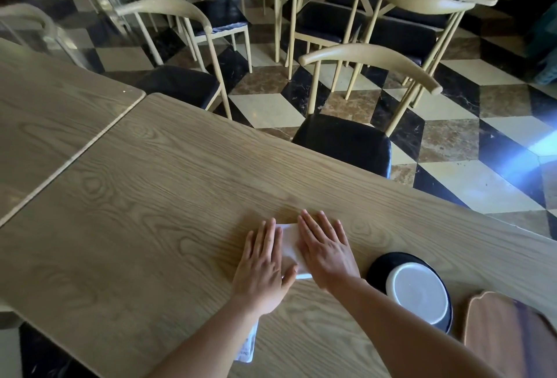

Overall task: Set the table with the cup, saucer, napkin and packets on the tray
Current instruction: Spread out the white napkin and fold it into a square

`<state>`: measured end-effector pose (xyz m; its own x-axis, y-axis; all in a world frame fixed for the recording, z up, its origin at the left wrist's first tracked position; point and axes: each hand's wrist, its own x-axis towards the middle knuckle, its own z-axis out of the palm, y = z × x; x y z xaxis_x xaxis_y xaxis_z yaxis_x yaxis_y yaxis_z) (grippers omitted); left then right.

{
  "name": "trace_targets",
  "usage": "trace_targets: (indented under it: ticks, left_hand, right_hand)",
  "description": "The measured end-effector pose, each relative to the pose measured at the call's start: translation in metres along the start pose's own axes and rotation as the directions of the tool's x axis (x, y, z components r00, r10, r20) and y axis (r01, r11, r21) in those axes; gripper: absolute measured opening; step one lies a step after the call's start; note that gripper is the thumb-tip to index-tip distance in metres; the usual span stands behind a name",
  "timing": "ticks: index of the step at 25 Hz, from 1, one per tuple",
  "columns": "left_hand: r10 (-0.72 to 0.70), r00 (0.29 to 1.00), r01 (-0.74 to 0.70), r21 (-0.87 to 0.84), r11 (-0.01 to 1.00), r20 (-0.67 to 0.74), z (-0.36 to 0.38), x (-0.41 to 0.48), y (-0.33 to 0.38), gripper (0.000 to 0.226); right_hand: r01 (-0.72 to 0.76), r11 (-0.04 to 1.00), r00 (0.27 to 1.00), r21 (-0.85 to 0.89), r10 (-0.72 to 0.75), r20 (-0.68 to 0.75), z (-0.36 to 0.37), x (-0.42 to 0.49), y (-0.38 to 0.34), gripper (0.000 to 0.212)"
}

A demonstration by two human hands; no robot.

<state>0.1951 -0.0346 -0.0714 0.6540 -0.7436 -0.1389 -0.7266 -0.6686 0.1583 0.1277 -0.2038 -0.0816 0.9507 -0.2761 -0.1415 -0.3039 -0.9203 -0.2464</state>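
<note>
Left hand (265, 263): open and flat, fingers straight, pressing on the napkin's left part; thumb at its near edge.
Right hand (325, 254): open and flat, fingers slightly spread, pressing on the napkin's right part.
Napkin (290, 245): white, lying flat on the bench (150, 197), only a strip showing between the hands.
Saucer (380, 266): black, on the bench just right of the right wrist.
Cup (417, 293): white, round, seated on the saucer; its handle cannot be made out.
Packet (248, 344): white, printed, at the near bench edge, partly under the left forearm.
Tray (506, 338): wooden, near right corner, just beside the saucer.
Chair (346, 142): dark seat, tucked against the far bench edge.
</note>
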Motion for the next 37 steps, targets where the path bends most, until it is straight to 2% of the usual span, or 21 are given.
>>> trace_targets:
  ticks: [1, 3, 6, 10, 12, 16, 19, 21, 22, 24, 28, 30, 32, 34, 37]
  left_hand:
    - [-0.014, 1.000, 0.014, -0.006, 1.000, -0.011, -0.004, -0.001, 0.002, 0.085]
    - [-0.163, 0.986, 0.159, -0.116, 0.980, -0.022, -0.014, -0.004, 0.014, 0.084]
    - [-0.480, 0.877, 0.450, -0.285, 0.846, -0.040, -0.024, -0.008, 0.034, 0.076]
    - [-0.645, 0.759, 0.607, -0.462, 0.647, 0.093, -0.033, 0.006, 0.038, 0.031]
    - [-0.642, 0.755, 0.594, -0.551, 0.587, 0.130, -0.037, 0.009, 0.035, 0.017]
    - [-0.574, 0.812, 0.470, -0.706, 0.530, 0.109, -0.047, 0.004, 0.031, 0.031]
    - [-0.440, 0.897, 0.304, -0.773, 0.556, 0.036, -0.061, -0.001, 0.022, 0.030]
    - [-0.381, 0.924, 0.229, -0.785, 0.575, -0.010, -0.070, -0.004, 0.014, 0.026]
    - [-0.383, 0.924, 0.220, -0.807, 0.549, -0.009, -0.074, -0.004, 0.010, 0.020]
    - [-0.432, 0.901, 0.248, -0.866, 0.434, 0.042, -0.080, -0.007, 0.008, 0.009]
    - [-0.489, 0.864, 0.248, -0.945, 0.213, 0.116, -0.092, -0.016, 0.017, 0.043]
    - [-0.481, 0.856, 0.262, -0.962, 0.081, 0.193, -0.095, -0.024, 0.026, 0.059]
    - [-0.403, 0.864, 0.316, -0.948, -0.033, 0.302, -0.093, -0.034, 0.036, 0.061]
    - [-0.293, 0.893, 0.347, -0.937, -0.031, 0.340, -0.091, -0.043, 0.045, 0.054]
    - [-0.267, 0.925, 0.304, -0.948, 0.097, 0.269, -0.092, -0.050, 0.059, 0.032]
  right_hand:
    - [0.012, 1.000, 1.000, -0.025, -0.012, 0.001, 0.000, -0.001, 0.000, 0.060]
    - [0.023, 0.998, 1.000, -0.059, -0.022, 0.022, -0.005, 0.002, 0.001, 0.059]
    - [0.020, 0.997, 1.000, -0.076, -0.018, 0.017, -0.005, 0.001, -0.002, 0.059]
    - [0.012, 0.997, 1.000, -0.075, -0.011, 0.008, -0.006, 0.000, -0.004, 0.059]
    - [-0.012, 1.000, 1.000, -0.013, 0.012, 0.017, -0.009, 0.000, -0.006, 0.058]
    - [-0.037, 0.966, 0.999, 0.255, 0.029, 0.034, -0.027, 0.001, -0.010, 0.064]
    - [-0.095, 0.857, 0.993, 0.506, 0.047, 0.106, -0.050, 0.000, -0.006, 0.067]
    - [-0.162, 0.754, 0.983, 0.636, 0.066, 0.171, -0.064, -0.003, -0.001, 0.054]
    - [-0.199, 0.686, 0.976, 0.699, 0.079, 0.201, -0.070, -0.008, 0.000, 0.045]
    - [-0.264, 0.572, 0.963, 0.777, 0.112, 0.245, -0.078, -0.022, 0.002, 0.028]
    - [-0.391, 0.322, 0.920, 0.862, 0.114, 0.375, -0.089, -0.057, 0.000, 0.011]
    - [-0.381, 0.200, 0.920, 0.903, 0.180, 0.348, -0.092, -0.073, -0.005, 0.007]
    - [-0.308, 0.090, 0.919, 0.947, 0.286, 0.272, -0.093, -0.088, -0.008, 0.007]
    - [-0.241, 0.062, 0.906, 0.968, 0.371, 0.202, -0.094, -0.101, -0.008, 0.005]
    - [-0.222, 0.127, 0.880, 0.967, 0.453, 0.143, -0.094, -0.117, -0.007, 0.009]
